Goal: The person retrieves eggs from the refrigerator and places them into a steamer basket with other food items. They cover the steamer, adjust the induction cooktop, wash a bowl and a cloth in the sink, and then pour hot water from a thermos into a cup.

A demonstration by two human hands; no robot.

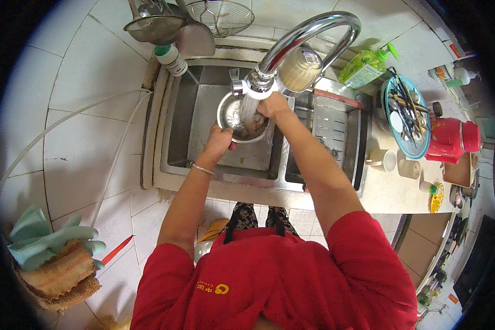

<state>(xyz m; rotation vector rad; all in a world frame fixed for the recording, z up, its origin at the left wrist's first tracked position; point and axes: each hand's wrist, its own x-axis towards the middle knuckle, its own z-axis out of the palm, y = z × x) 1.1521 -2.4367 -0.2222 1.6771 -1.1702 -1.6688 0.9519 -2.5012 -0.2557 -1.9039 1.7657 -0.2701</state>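
A round stainless steel bowl (231, 113) is held over the left basin of the steel sink (208, 150). My left hand (219, 138) grips its near left rim. My right hand (275, 106) is at the bowl's far right edge, just below the tap's filter; its fingers are partly hidden, so I cannot tell whether it grips the rim. Water (248, 108) runs from the chrome tap (309, 31) into the bowl. Brownish bits or reflections show inside, too blurred to name.
A pump bottle of green liquid (361, 68) stands behind the right basin (334, 123). To the right are a blue basket of utensils (396, 142), a white mug (384, 160) and a red jug (445, 138). A strainer (154, 29) hangs at the back left; gloves (53, 239) hang at the left.
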